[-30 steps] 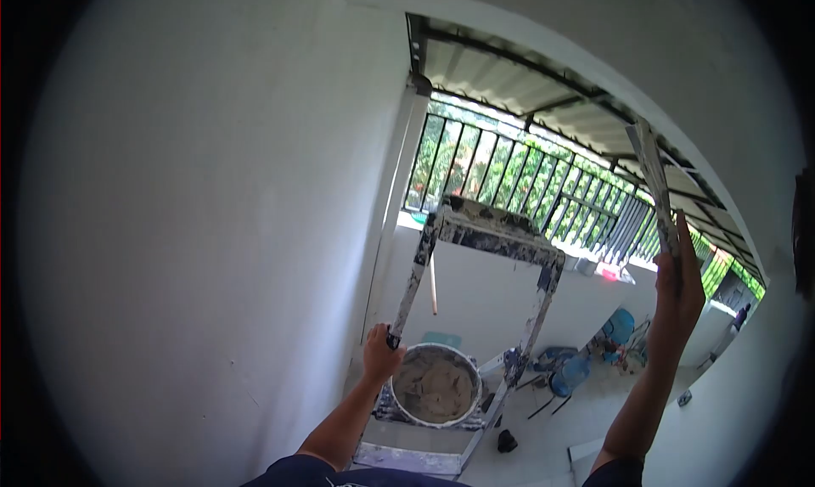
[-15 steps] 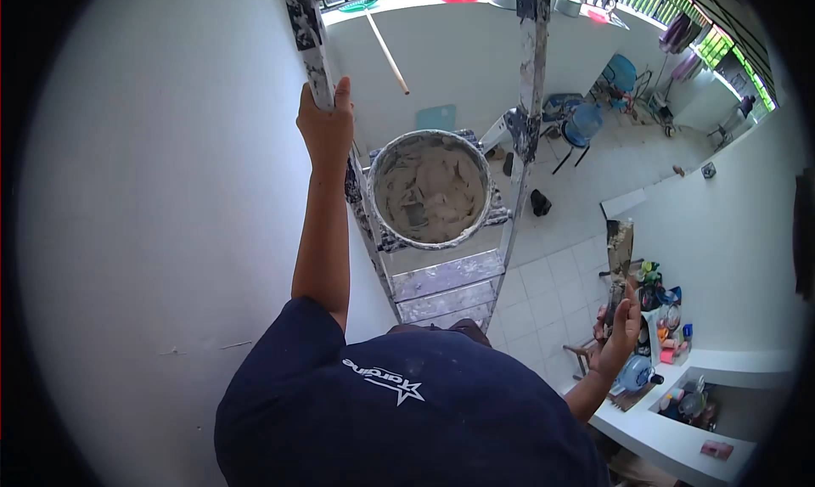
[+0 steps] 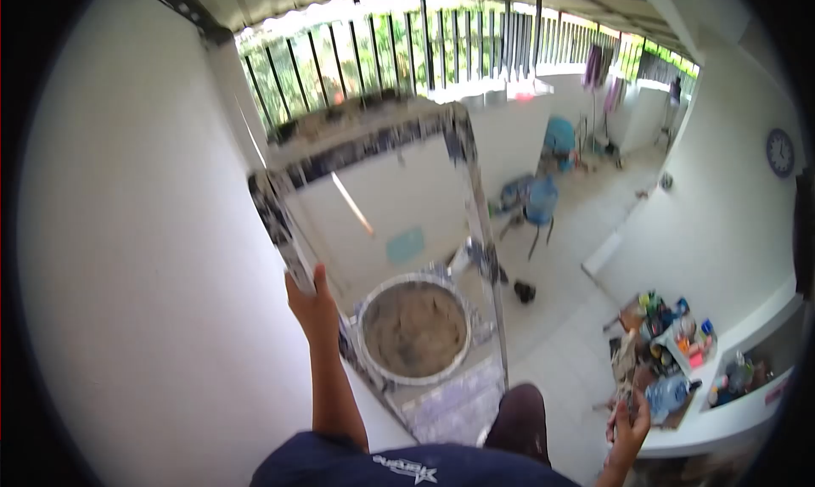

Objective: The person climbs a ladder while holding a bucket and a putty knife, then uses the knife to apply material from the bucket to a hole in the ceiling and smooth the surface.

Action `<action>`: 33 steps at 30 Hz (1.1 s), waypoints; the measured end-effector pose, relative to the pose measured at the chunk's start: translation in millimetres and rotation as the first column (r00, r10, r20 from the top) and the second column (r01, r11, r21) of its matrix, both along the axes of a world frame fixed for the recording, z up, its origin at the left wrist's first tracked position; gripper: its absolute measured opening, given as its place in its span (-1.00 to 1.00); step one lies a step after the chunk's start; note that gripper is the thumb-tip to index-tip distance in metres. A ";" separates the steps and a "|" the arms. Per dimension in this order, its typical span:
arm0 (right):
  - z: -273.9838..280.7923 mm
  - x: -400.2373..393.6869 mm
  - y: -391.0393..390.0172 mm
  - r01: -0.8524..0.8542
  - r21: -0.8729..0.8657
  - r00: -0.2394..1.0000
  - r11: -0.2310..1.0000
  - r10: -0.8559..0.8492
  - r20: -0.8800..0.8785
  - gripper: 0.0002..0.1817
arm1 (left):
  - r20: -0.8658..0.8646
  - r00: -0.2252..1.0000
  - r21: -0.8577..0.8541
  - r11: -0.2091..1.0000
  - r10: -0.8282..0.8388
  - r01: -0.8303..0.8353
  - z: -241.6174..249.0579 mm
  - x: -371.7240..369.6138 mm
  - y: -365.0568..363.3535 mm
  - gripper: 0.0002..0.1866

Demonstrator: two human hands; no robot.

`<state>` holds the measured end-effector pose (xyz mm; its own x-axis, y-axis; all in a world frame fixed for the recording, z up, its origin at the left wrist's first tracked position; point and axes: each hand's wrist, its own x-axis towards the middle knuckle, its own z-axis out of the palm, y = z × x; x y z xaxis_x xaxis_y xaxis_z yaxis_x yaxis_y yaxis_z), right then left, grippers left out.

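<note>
My left hand (image 3: 312,304) is closed around the left side rail of a paint-splattered stepladder (image 3: 373,157). Between the ladder's rails, to the right of that hand, sits a round bucket (image 3: 361,338) with a smeared rim. Greyish-beige putty (image 3: 414,330) lies inside it. Low on the right, my right hand (image 3: 630,426) is closed on the handle of a putty knife (image 3: 626,360), its blade pointing up and coated with beige residue. Motion blurs the tool against the clutter behind it. A raised knee (image 3: 519,415) shows below the bucket.
A white wall (image 3: 153,232) runs close along my left. Beyond the ladder are a barred railing (image 3: 390,54) and a blue water jug (image 3: 541,200) on a stand. At right, a table (image 3: 679,351) bears household items beside a white counter (image 3: 722,423). A clock (image 3: 779,152) hangs on the right wall.
My view has tilted up, bringing the railing and ladder top into sight; bucket and hands sit lower in view. A knee has come into view. Both hands keep their grip.
</note>
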<state>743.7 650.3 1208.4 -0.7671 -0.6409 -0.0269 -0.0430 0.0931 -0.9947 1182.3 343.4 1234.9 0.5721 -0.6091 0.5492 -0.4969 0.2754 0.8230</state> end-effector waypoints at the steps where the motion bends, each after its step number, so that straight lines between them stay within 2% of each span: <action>1: -12.3 -2.6 -6.9 -0.037 -0.017 0.999 0.999 0.037 0.010 -0.45 | -0.023 0.999 0.001 0.999 -0.033 0.033 1.6 0.0 2.4 -0.48; 2: -24.8 -10.9 -14.8 -0.077 -0.039 0.997 0.996 0.077 -0.004 -0.48 | -0.047 0.998 -0.012 0.999 -0.033 0.032 -0.7 -0.5 3.2 -0.48; 3: 0.5 10.1 -27.1 -0.130 0.035 0.988 0.991 0.133 -0.078 -0.45 | -0.051 0.997 0.004 0.998 -0.065 0.065 10.3 -3.8 10.0 -0.47; 5: 1.0 16.6 -52.1 -0.208 0.025 0.978 0.978 0.208 0.007 -0.48 | -0.052 0.993 -0.031 0.994 -0.102 0.101 14.9 -6.2 12.6 -0.49; 7: 3.7 26.1 -73.9 -0.305 0.028 0.952 0.952 0.304 0.023 -0.48 | -0.003 0.998 0.010 0.998 -0.058 0.059 17.4 -4.2 16.5 -0.52; 11: 10.5 23.6 -126.2 -0.500 -0.115 0.861 0.858 0.507 0.041 -0.48 | -0.055 0.997 0.047 0.998 -0.047 0.050 19.1 -6.2 15.7 -0.57; 13: 18.9 21.0 -157.6 -0.576 -0.156 0.807 0.803 0.589 0.050 -0.43 | -0.082 0.995 0.022 0.998 -0.051 0.053 1.7 0.5 5.0 -0.59; 18: 91.8 -12.7 -223.4 -0.820 -0.289 0.537 0.494 0.839 -0.090 -0.37 | -0.198 0.978 0.090 0.992 -0.068 0.087 -4.4 5.3 4.3 -0.65; 20: 91.6 -41.6 -256.7 -0.878 -0.386 0.355 0.284 0.926 -0.125 -0.39 | -0.082 0.995 0.014 0.999 -0.050 0.051 -31.2 18.6 -8.2 -0.60; 21: 96.1 -55.8 -274.7 -0.889 -0.427 0.252 0.166 0.956 -0.151 -0.40 | -0.128 0.991 0.030 0.998 -0.042 0.046 -30.7 19.2 -7.9 -0.59; 22: 109.4 -70.0 -283.0 -0.921 -0.376 0.179 0.105 0.969 -0.169 -0.48 | -0.081 0.996 0.026 0.999 -0.029 0.031 -34.5 23.8 -10.8 -0.55; 23: 118.8 -83.4 -299.3 -0.939 -0.332 0.020 -0.092 0.948 -0.319 -0.45 | -0.038 0.999 0.028 1.000 -0.013 0.014 -40.3 27.0 -9.9 -0.50; 25: 135.5 -100.4 -330.4 -0.874 -0.174 -0.290 -0.454 0.774 -0.562 -0.37 | -0.007 1.000 0.045 0.999 0.012 -0.012 -36.2 22.8 -5.2 -0.47; 26: 174.4 -83.6 -325.6 -0.822 -0.204 -0.303 -0.532 0.711 -0.635 -0.50 | -0.023 1.000 0.056 0.998 0.016 -0.015 -29.7 18.5 -3.2 -0.49; 28: 223.9 -63.0 -320.4 -0.789 -0.234 -0.306 -0.568 0.694 -0.652 -0.50 | -0.008 0.999 0.094 0.994 0.048 -0.047 -41.0 24.2 -6.0 -0.48; 31: 271.6 -52.5 -316.0 -0.800 -0.268 -0.284 -0.537 0.732 -0.619 -0.51 | 0.063 0.993 0.097 0.990 0.098 -0.104 -50.1 27.5 -8.3 -0.44; 32: 284.6 -50.3 -314.4 -0.803 -0.279 -0.274 -0.526 0.742 -0.612 -0.51 | 0.125 0.976 0.132 0.972 0.176 -0.193 -54.3 29.5 -12.7 -0.37; 33: 297.5 -48.7 -311.7 -0.808 -0.290 -0.260 -0.513 0.752 -0.606 -0.51 | 0.091 0.982 0.179 0.967 0.165 -0.179 -58.3 31.7 -12.9 -0.35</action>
